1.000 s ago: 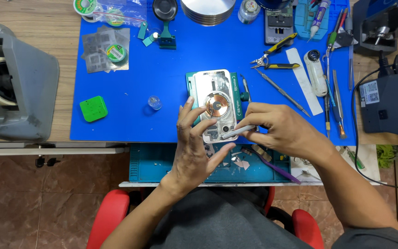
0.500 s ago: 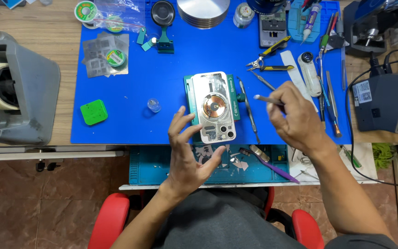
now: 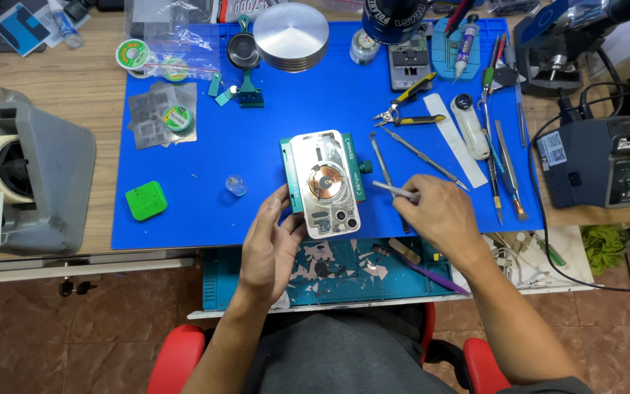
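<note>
A silver phone back housing (image 3: 326, 182) with a copper coil lies in a green holder (image 3: 359, 169) on the blue mat (image 3: 257, 153). My left hand (image 3: 270, 244) rests at the housing's near left edge, fingertips touching it. My right hand (image 3: 435, 215) is to the right of the holder and grips a thin metal tool (image 3: 391, 190) whose tip points left toward the holder. The two hands are apart.
Tweezers, picks and cutters (image 3: 410, 109) lie at the right of the mat. A round metal stack (image 3: 291, 36) is at the back, a tape dispenser (image 3: 27, 182) at left, a grey station (image 3: 607, 164) at right. A green square (image 3: 146, 200) and small cap (image 3: 235, 185) sit on the mat.
My right hand has left the housing and moved right and down with the thin tool. My left hand has shifted to the housing's near left edge.
</note>
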